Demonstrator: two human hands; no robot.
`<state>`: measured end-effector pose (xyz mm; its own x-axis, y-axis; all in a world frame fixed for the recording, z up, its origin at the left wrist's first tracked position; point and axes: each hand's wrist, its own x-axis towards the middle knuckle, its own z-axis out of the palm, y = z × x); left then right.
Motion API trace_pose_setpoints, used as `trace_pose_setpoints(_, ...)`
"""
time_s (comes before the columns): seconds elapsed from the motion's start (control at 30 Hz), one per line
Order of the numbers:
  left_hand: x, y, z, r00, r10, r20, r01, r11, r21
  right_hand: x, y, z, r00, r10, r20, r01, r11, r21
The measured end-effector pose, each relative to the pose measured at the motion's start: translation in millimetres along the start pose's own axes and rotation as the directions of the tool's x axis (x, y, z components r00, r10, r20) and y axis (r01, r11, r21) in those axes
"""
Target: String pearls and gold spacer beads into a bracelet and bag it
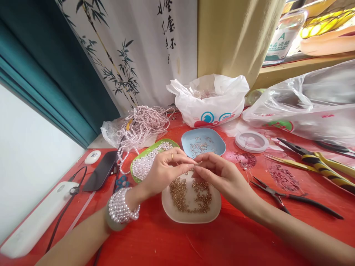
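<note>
My left hand and my right hand meet fingertip to fingertip above a white dish of small gold beads. Both hands are closed in a pinch on something tiny between them that I cannot make out. A pearl bracelet wraps my left wrist. Just behind the left hand sits a green dish full of white pearls. A blue dish with thin metal pins lies behind the fingertips.
Pearl strands are heaped at the back left. Pliers, yellow-handled cutters and a thread spool lie to the right. Plastic bags stand behind. A phone and a white box lie left.
</note>
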<state>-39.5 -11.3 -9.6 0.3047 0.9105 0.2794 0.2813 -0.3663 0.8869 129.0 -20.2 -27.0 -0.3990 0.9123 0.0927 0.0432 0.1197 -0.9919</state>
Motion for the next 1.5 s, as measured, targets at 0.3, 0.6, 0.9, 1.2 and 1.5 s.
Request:
trace_pose_setpoints(0.3,8,-2,-19,0.971,-0.193,0.139,0.184,0.98,0.077,1,-2,-2,1.0,-0.025,-0.012,0.021,0.973,-0.229)
trace_pose_setpoints(0.6,0,-18,-17,0.959,-0.071,0.275,-0.091,0.84,0.535,6,5,-7,0.985,-0.074,-0.159,0.036,0.974,-0.226)
trace_pose_setpoints(0.9,-6,-21,-13,0.97,-0.055,0.236,-0.087,0.832,0.548,19,-15,-37,0.971,-0.128,-0.2,0.083,0.972,-0.218)
trace_pose_setpoints(1.2,-9,-14,-6,0.956,-0.062,0.288,-0.185,0.632,0.753,22,-19,-45,0.974,-0.051,-0.22,0.004,0.978,-0.21)
trace_pose_setpoints(1.5,-4,-9,0,0.95,-0.203,0.237,-0.088,0.554,0.828,18,-36,-54,0.924,-0.194,-0.329,0.103,0.956,-0.275)
